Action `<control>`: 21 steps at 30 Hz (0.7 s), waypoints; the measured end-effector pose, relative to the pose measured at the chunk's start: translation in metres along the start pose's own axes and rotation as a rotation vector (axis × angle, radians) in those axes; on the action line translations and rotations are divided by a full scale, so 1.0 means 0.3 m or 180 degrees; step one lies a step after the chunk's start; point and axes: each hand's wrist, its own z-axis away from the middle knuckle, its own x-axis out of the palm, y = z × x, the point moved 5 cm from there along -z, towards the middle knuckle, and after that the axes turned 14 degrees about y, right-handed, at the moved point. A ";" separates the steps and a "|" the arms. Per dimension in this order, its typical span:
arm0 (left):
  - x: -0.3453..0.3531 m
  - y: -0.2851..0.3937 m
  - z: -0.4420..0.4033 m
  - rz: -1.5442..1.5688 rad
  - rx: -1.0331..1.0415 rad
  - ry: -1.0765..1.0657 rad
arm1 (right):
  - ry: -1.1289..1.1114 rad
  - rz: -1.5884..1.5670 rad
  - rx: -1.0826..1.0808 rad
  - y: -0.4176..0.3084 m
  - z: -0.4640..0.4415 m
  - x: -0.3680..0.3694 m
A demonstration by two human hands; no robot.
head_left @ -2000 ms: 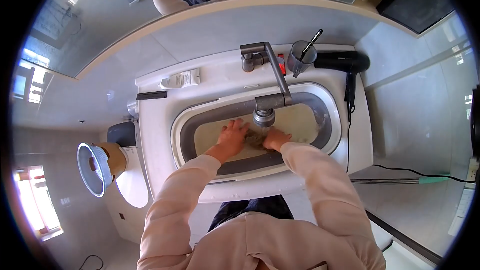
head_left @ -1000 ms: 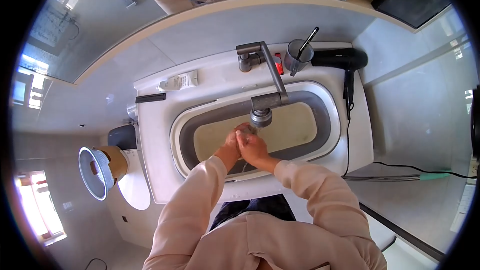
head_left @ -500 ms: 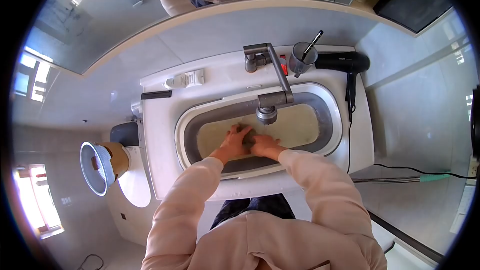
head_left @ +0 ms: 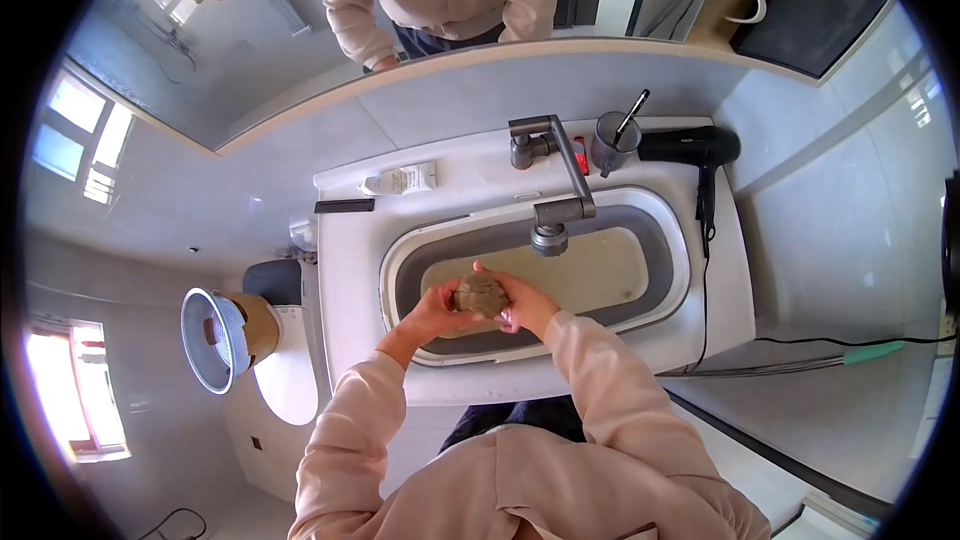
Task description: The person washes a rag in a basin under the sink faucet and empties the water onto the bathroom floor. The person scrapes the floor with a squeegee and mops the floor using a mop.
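My left hand (head_left: 436, 313) and right hand (head_left: 527, 306) hold round brown lump (head_left: 481, 295) between them, fingers curled round its sides. Lump over near side of gray-and-white basin (head_left: 663, 260), close to tap (head_left: 550, 239).

A bright window (head_left: 78, 390) glows at left; a mirror (head_left: 270, 70) spans the grey wall (head_left: 430, 105).

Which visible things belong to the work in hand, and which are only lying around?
Seemingly in use: left hand, right hand, brownish lump held between them, basin, probably faucet.

Seemingly lying around: hair dryer, white tube, cup, dark strip.
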 end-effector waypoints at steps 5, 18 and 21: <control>-0.037 -0.149 -0.039 0.2844 -0.1100 0.0415 | -0.1032 -0.0048 0.0139 -0.011 0.062 0.083; 0.007 -0.034 -0.122 0.2147 -0.1136 0.0086 | -0.0632 0.1026 0.0119 0.022 0.028 0.127; 0.019 -0.055 -0.150 0.1818 -0.0920 0.0456 | -0.0622 0.0850 -0.0900 0.024 -0.051 0.146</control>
